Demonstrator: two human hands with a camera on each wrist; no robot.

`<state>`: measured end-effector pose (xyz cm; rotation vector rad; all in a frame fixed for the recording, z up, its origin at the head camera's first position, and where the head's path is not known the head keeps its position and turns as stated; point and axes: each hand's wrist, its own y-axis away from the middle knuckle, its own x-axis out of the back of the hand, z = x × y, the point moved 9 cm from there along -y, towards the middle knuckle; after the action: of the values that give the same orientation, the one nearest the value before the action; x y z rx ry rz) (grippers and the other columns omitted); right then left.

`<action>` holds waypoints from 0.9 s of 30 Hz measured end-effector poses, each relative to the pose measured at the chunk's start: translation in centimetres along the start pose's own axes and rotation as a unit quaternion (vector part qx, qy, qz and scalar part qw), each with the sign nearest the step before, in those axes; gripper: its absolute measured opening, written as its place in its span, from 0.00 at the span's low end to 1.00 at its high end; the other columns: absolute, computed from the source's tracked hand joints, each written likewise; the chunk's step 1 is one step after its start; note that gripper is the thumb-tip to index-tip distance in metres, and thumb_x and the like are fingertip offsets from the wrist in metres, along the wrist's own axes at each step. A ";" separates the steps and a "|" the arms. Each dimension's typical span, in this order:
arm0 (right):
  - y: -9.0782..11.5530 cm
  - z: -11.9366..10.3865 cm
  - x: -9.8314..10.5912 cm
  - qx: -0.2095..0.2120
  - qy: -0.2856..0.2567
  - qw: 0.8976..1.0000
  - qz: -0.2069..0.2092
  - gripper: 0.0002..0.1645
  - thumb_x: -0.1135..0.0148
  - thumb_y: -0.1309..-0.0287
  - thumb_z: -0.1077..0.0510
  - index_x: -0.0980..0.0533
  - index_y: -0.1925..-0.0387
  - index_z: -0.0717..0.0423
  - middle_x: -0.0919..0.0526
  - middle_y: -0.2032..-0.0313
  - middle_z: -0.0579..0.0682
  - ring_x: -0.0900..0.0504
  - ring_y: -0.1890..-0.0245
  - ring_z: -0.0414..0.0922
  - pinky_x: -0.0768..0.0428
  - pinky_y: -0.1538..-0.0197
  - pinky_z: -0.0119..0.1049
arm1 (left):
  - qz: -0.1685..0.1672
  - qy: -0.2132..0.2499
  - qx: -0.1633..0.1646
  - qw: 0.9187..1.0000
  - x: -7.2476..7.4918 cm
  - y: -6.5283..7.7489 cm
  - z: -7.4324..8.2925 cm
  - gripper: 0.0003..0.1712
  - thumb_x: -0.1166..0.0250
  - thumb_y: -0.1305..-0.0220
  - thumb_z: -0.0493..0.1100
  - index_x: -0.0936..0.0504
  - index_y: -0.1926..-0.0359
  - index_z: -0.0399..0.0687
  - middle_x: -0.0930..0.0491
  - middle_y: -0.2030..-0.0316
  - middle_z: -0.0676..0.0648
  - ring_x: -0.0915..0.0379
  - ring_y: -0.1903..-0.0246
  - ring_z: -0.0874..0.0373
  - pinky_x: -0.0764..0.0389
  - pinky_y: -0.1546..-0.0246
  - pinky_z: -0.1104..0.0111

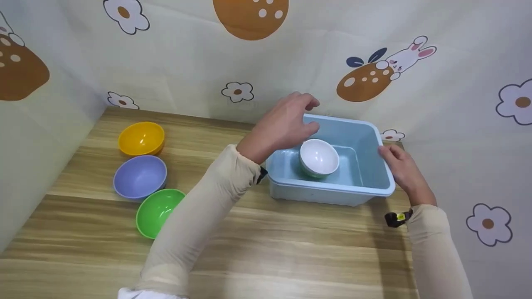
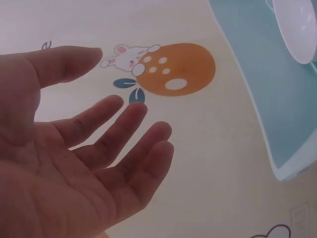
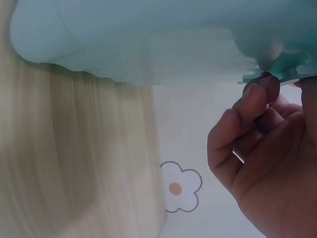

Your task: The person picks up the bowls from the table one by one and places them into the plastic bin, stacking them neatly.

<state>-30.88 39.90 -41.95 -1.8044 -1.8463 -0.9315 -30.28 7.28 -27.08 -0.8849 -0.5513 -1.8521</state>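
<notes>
A light blue plastic bin [image 1: 332,195] stands on the wooden table toward the right back. Inside it sits a bowl with a white interior [image 1: 319,157], with some green showing at its underside. My left hand [image 1: 286,122] hovers above the bin's left back corner; its fingers are loosely bent and hold nothing, as the left wrist view of the hand [image 2: 99,158] also shows. At the bin's right side, my right hand [image 1: 403,170] grips the rim between thumb and fingers. The right wrist view shows those curled fingers [image 3: 247,114] at the rim's underside.
Three bowls are lined up at the table's left: a yellow bowl [image 1: 141,139] at the back, a purple bowl [image 1: 140,177] in the middle, a green bowl [image 1: 156,211] in front, partly behind my left sleeve. A patterned cloth [image 1: 187,62] hangs behind the table [image 1: 249,249] and at both sides.
</notes>
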 end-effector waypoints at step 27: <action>-0.1 0.5 -0.1 0.006 -0.009 1.000 -0.008 0.42 0.63 0.27 0.27 0.34 0.37 0.58 0.25 0.42 0.63 0.21 0.57 0.42 0.20 0.58 0.32 | 0.133 -0.056 0.091 0.985 6.2 8.6 -9.5 0.46 0.31 0.42 0.57 0.36 0.26 0.50 0.36 0.28 0.41 0.40 0.32 0.41 0.33 0.30 0.47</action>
<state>-30.90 40.17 -42.34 -1.7992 -1.8749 -0.9123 -27.27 -6.55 -28.34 -0.8958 -0.6290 -1.4923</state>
